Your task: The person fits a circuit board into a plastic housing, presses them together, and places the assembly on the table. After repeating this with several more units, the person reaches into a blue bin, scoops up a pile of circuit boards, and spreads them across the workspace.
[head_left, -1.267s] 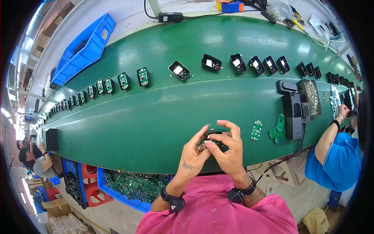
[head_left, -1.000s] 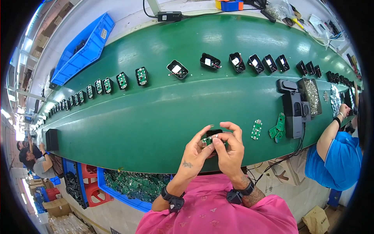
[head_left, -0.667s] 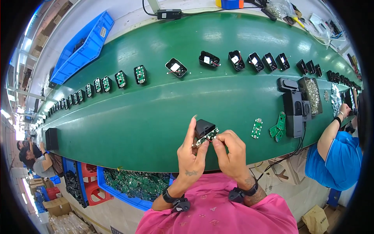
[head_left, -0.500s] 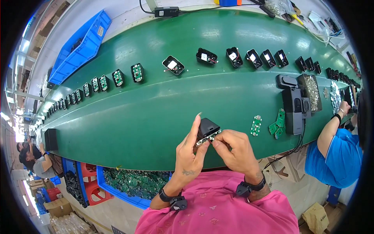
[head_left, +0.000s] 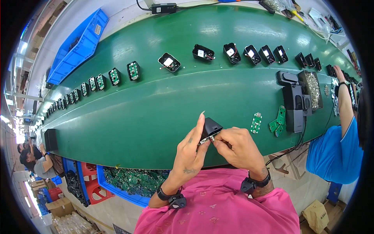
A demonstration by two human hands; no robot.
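In front of my chest, my left hand [head_left: 189,150] is closed around a black plastic housing [head_left: 210,126], its index finger stretched up along the side. A green circuit board [head_left: 204,140] with small metal parts sits at the housing's near opening, mostly hidden by my fingers. My right hand [head_left: 235,147] pinches at the board's right end with thumb and index finger. Whatever is between those fingertips is too small and covered to name. To the right, one loose circuit board [head_left: 255,123] lies on the green table beside a small pile of circuit boards [head_left: 277,124].
A row of black housings [head_left: 169,62] runs along the far table. A blue bin [head_left: 78,46] stands far left. On the right are a black device [head_left: 293,109] and a tray of metal parts [head_left: 311,87]. A co-worker's arm [head_left: 344,97] reaches over the table. Below its edge sits a board-filled bin [head_left: 134,181].
The housing has tipped a little in my left hand, showing less of the board. My right fingers stay at its end. The co-worker's arm has stretched farther across the table.
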